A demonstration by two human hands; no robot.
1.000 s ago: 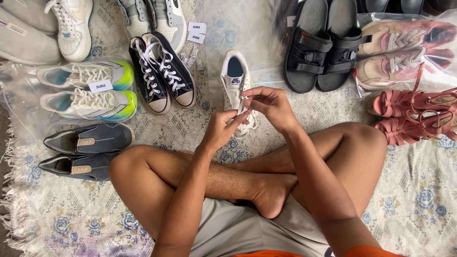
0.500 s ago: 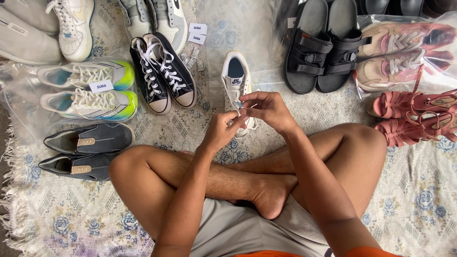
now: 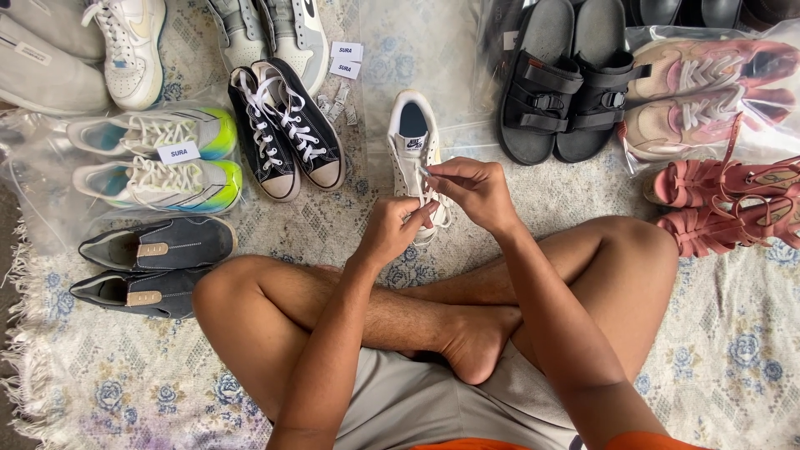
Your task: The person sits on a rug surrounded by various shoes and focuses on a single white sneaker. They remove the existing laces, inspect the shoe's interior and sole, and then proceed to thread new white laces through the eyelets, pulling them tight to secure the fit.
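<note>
Head view: both hands meet over the white sneaker (image 3: 414,146) lying on the rug (image 3: 733,367) just ahead of the crossed legs. Right hand (image 3: 475,190) has its grip pinched on a white lace (image 3: 422,172); left hand (image 3: 393,229) is clenched on the lace lower down. Bare rug shows beside the sneaker. Clear plastic bags (image 3: 50,167) hold the green-heeled trainers (image 3: 154,158) and pink sneakers (image 3: 700,87).

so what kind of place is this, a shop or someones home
Likely a home floor used for sorting shoes: a fringed floral rug, bagged pairs such as the pink sneakers, and small paper labels among them.
</note>
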